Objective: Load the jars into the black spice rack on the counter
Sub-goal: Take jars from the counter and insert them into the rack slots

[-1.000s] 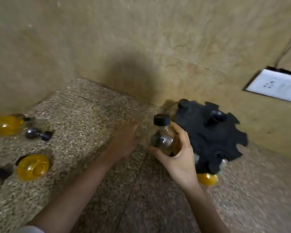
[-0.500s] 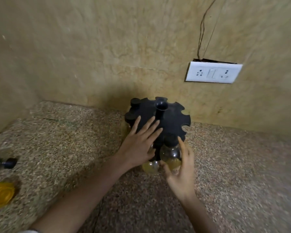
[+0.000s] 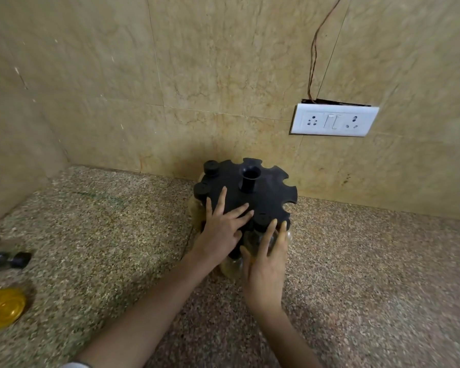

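Note:
The black round spice rack (image 3: pixel 267 185) stands on the counter against the back wall, with notches around its rim. My left hand (image 3: pixel 223 229) lies flat on its top, fingers spread, holding nothing. My right hand (image 3: pixel 266 269) cups a clear jar with a black cap (image 3: pixel 261 220) that sits in the front notch, thumb on its left and fingers on its right. Two more black caps (image 3: pixel 211 166) show in the notches at the rack's far left. A yellowish jar (image 3: pixel 230 266) shows low at the rack's front, partly hidden by my hands.
Far left on the speckled counter (image 3: pixel 104 235) lie a clear jar with a black cap (image 3: pixel 7 260) and a yellow jar (image 3: pixel 3 306). A white socket plate (image 3: pixel 333 120) with a loose wire (image 3: pixel 314 49) is on the wall to the right. A side wall closes the left.
My right hand has brought the jar from mid-air into the rack's front notch. My left hand moved from the counter onto the rack's top. The view swung right and centred on the rack.

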